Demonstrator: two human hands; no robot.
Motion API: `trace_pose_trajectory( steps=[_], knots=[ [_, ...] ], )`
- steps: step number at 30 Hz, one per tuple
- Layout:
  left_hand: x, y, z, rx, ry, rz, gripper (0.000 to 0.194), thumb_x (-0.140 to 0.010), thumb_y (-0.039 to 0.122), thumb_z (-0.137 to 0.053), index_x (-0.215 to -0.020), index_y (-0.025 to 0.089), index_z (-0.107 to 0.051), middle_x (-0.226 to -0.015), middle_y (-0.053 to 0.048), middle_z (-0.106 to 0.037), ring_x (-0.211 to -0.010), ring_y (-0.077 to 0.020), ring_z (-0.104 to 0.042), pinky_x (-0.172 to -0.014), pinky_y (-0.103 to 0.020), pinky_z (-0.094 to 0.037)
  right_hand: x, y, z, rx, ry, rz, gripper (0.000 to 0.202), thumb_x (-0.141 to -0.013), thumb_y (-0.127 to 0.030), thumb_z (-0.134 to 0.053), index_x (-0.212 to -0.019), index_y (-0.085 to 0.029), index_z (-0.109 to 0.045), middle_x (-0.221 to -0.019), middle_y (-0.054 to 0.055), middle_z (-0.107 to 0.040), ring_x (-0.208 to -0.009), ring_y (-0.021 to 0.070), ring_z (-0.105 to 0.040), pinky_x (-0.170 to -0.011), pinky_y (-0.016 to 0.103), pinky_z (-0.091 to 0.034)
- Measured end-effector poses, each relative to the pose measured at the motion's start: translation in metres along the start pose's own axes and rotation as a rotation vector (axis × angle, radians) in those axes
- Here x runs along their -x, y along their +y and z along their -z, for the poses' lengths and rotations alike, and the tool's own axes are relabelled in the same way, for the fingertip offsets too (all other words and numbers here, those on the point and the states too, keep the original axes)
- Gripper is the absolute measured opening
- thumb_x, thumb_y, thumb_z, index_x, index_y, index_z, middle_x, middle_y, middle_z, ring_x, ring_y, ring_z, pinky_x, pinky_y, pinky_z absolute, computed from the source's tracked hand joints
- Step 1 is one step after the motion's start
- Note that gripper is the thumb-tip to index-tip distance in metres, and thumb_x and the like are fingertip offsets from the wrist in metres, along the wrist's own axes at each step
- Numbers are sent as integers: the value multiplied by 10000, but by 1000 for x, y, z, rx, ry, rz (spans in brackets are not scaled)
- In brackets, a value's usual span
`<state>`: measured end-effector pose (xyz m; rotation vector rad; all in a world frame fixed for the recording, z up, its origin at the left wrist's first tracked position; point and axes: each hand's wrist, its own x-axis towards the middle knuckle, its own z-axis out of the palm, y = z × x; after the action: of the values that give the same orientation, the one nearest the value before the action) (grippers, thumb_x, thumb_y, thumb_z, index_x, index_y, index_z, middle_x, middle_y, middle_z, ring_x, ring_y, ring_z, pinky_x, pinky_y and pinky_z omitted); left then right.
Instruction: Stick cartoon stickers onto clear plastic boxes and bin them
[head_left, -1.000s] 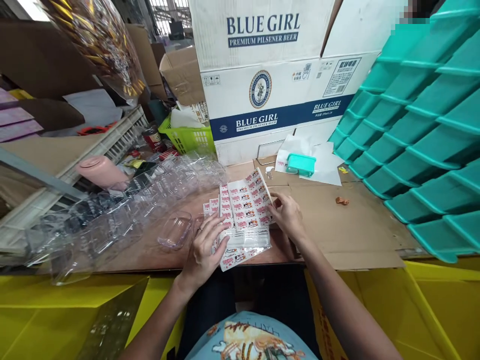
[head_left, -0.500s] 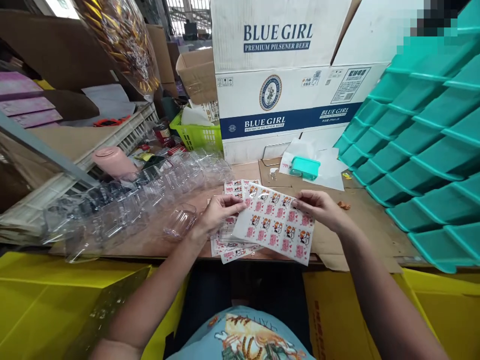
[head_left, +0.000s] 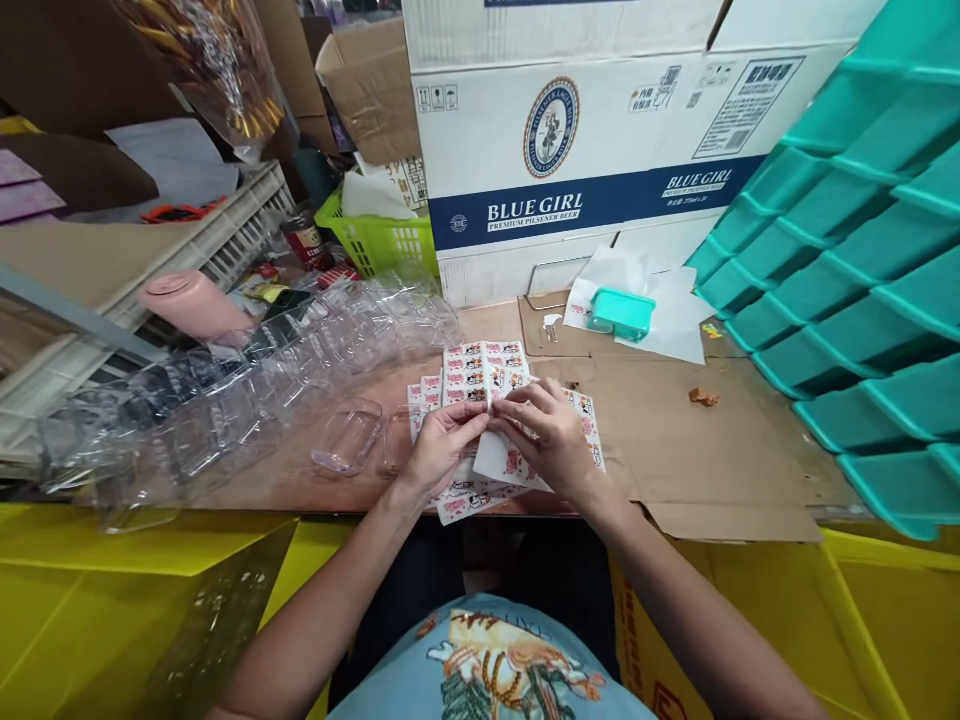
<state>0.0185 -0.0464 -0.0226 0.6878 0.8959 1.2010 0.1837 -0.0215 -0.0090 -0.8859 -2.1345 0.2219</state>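
Both hands meet over a pile of printed sticker sheets (head_left: 464, 371) at the table's front edge. My left hand (head_left: 448, 445) pinches the upper left corner of a sticker sheet (head_left: 589, 410) between thumb and fingers. Right beside it, the fingertips of my right hand (head_left: 544, 432) are closed on the same corner, and that hand covers much of the sheet. A clear plastic lid (head_left: 348, 437) lies left of my left hand. Farther back, a small teal box (head_left: 622, 313) rests on white paper (head_left: 679, 340).
Rows of nested clear containers (head_left: 225, 385) run along the left. Stacked teal containers (head_left: 862, 270) lean at the right. A white carton (head_left: 495, 130) stands behind, beside a green basket (head_left: 390, 240). A pink cup (head_left: 193, 305) lies left; a small brown piece (head_left: 703, 397) lies right.
My right hand has moved left from the sheet's upper right to the corner held by my left hand. The camera view has tilted downward.
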Motion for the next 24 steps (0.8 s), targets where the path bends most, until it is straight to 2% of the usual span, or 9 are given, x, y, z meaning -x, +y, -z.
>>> trace_pose_trajectory(
  steps=[4,7,14,18,20,24],
  knots=[
    [3,-2,8,-30,54,-3,269,-633,289,-879,-829,152,-757,-800,-30,-748,-722,-126,-671,-737,-257,-532,3,9,-4,-96,-22,-52,167,-951,-294,-595,-996,-253,-751,-880,76,-708,-812,219,-557,-721,387,-491],
    [2,-6,12,-71,23,-24,264,-646,276,-870,-854,159,-758,-844,-27,-743,-757,-118,-663,-771,-249,-522,4,12,-5,-120,-40,-51,173,-952,-293,-594,-979,-242,-757,-860,73,-713,-805,214,-566,-719,381,-495],
    [-1,-7,14,-299,13,-224,181,-711,281,-813,-844,171,-763,-883,-31,-717,-852,-150,-651,-805,-262,-515,2,13,-4,-145,-91,2,185,-969,-253,-543,-973,-220,-725,-868,78,-699,-822,217,-543,-760,383,-492],
    [-4,-6,12,-289,38,-169,222,-688,286,-827,-869,171,-769,-893,-39,-743,-817,-152,-662,-779,-261,-524,0,12,-6,-145,-118,23,215,-966,-220,-490,-883,-196,-687,-843,95,-652,-846,234,-503,-797,406,-470],
    [-4,-7,10,-266,62,-131,255,-657,281,-846,-871,166,-771,-884,-41,-753,-785,-144,-664,-759,-252,-526,-1,15,-11,-216,-63,-58,214,-959,-237,-499,-824,-192,-658,-792,77,-621,-806,220,-499,-784,394,-454],
    [-10,-7,14,-290,82,-86,291,-640,284,-846,-884,147,-768,-867,-57,-755,-741,-145,-662,-712,-252,-529,-4,38,-16,-567,190,-485,237,-906,-370,-605,-755,-189,-622,-723,19,-592,-706,166,-526,-693,313,-447]
  ],
)
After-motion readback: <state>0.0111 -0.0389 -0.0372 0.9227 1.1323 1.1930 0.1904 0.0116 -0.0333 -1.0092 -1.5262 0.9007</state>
